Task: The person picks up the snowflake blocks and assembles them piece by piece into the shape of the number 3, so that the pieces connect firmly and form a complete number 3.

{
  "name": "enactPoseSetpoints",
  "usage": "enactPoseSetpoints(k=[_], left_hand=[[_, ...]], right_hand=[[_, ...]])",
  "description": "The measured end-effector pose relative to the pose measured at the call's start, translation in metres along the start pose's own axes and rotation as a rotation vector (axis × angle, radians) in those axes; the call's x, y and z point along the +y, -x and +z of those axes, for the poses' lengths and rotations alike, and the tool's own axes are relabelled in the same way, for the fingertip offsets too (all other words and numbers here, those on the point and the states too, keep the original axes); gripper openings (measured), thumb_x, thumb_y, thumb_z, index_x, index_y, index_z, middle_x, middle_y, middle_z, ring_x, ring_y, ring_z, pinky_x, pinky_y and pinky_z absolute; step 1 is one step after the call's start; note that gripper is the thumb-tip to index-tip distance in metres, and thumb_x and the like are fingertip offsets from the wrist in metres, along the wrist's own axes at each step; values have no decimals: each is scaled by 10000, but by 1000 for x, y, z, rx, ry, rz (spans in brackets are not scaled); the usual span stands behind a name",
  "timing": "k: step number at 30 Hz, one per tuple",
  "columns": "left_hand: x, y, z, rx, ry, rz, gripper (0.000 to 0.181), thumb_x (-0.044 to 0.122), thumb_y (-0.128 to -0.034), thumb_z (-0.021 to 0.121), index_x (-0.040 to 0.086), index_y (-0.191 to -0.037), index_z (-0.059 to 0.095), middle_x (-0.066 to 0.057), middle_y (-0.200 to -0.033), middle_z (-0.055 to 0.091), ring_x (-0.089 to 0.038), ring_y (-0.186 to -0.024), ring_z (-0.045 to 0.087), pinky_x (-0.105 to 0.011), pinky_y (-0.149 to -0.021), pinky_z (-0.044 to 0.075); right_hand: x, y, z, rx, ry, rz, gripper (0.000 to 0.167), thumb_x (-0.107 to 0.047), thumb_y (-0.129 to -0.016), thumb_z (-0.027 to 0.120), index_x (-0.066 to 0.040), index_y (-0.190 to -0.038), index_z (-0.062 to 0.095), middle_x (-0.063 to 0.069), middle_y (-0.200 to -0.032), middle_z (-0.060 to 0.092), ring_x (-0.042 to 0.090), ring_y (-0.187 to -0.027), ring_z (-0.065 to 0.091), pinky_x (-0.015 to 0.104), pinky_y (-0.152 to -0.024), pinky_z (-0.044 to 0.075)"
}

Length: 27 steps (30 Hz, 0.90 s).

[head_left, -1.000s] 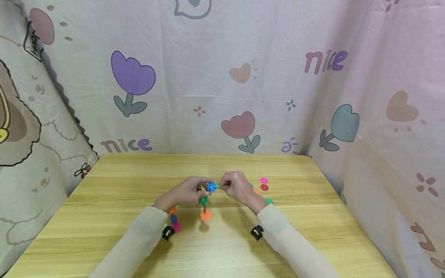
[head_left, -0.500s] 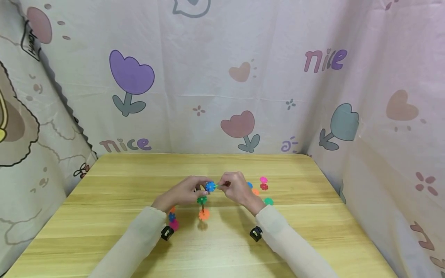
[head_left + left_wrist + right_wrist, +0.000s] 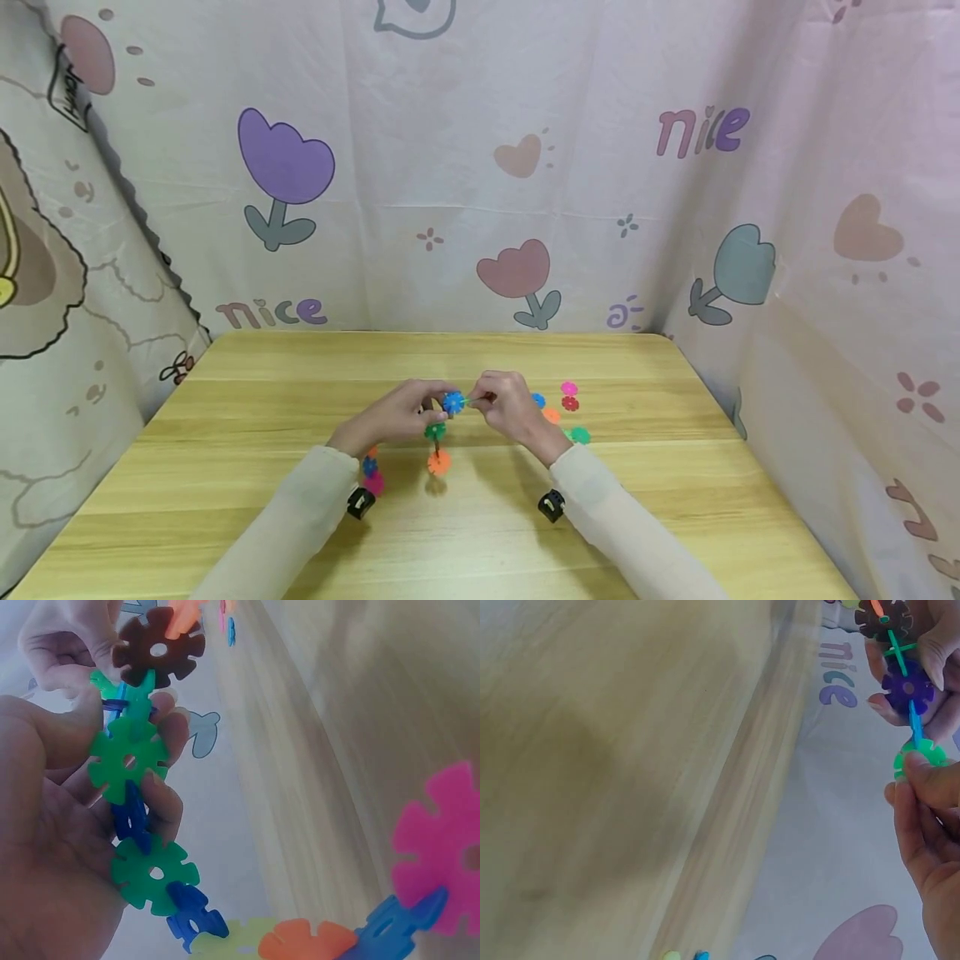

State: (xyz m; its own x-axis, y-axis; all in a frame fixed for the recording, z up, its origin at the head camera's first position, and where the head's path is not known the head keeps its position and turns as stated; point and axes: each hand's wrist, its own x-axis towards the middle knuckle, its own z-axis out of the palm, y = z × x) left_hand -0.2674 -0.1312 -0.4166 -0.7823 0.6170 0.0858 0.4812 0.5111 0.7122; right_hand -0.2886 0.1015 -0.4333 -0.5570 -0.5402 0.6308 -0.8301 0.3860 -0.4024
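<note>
My left hand [image 3: 405, 411] holds a chain of notched, flower-shaped plastic discs above the table. A blue disc [image 3: 453, 403] shows at its fingertips. In the left wrist view, green discs [image 3: 129, 759] run along the fingers, with a brown disc [image 3: 157, 649] above them. Another stretch of the chain ends in a magenta disc [image 3: 446, 847]. An orange disc [image 3: 438, 462] hangs below the hands. My right hand [image 3: 512, 407] pinches a light green disc [image 3: 922, 752] between thumb and fingers. That disc meets a light blue one [image 3: 916, 724], joined to a purple disc [image 3: 909, 688]; how deep the slots engage is hidden.
Loose discs lie right of the right hand on the wooden table [image 3: 300, 533]: pink [image 3: 569, 388], red [image 3: 571, 403], orange [image 3: 551, 415], blue [image 3: 538, 401] and green [image 3: 581, 436]. A patterned cloth [image 3: 420, 275] hangs behind the table and at both sides.
Both hands stay almost in place with the same grips. The chain has shifted very slightly left, and a little more of the loose discs shows beside the right wrist.
</note>
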Motion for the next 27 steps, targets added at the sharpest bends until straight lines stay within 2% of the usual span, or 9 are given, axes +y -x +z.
enactPoseSetpoints(k=[7, 11, 15, 19, 23, 27], left_hand=[[1, 0, -1, -1, 21, -9, 419, 10, -1016, 598, -3, -1434, 566, -86, -1138, 720, -113, -846, 639, -229, -684, 540], [0, 0, -1, 2, 14, -5, 405, 12, -1006, 617, 17, -1411, 590, -117, -1115, 722, -115, -819, 628, -223, -665, 529], [-3, 1, 0, -9, 16, -2, 376, 27, -998, 640, 68, -1372, 621, -154, -1118, 719, -123, -811, 625, -235, -677, 533], [-4, 1, 3, -17, 10, -13, 424, 58, -993, 661, 120, -1408, 599, -148, -1173, 719, -123, -810, 645, -251, -697, 563], [-4, 0, 3, -24, 5, -18, 497, 91, -997, 666, 153, -1475, 548, -156, -1208, 707, -128, -785, 654, -270, -692, 576], [-3, 1, 0, -32, -7, -25, 491, 120, -1009, 657, 169, -1484, 540, -142, -1187, 693, -133, -795, 669, -282, -728, 584]], right_hand=[[1, 1, 1, 21, -84, 22, 115, 134, -820, 779, 28, -783, 754, 116, -766, 737, 176, -671, 702, 157, -680, 592], [-2, -2, 0, -3, -31, 13, 119, 123, -827, 780, 10, -790, 769, 110, -777, 745, 176, -683, 708, 146, -686, 586], [-6, -5, -2, -62, 59, -25, 128, 98, -840, 781, -27, -811, 781, 83, -802, 750, 152, -709, 713, 139, -688, 581], [-5, -6, -5, -129, 72, -43, 106, 81, -845, 787, -24, -849, 777, 84, -839, 755, 153, -745, 723, 143, -713, 586], [-2, -6, -14, -193, 40, 2, 101, 70, -865, 772, -15, -919, 779, 99, -911, 775, 167, -800, 740, 145, -751, 588], [5, -7, -30, -211, 14, 130, 117, 59, -897, 739, -20, -973, 779, 108, -964, 785, 183, -833, 742, 171, -753, 593]])
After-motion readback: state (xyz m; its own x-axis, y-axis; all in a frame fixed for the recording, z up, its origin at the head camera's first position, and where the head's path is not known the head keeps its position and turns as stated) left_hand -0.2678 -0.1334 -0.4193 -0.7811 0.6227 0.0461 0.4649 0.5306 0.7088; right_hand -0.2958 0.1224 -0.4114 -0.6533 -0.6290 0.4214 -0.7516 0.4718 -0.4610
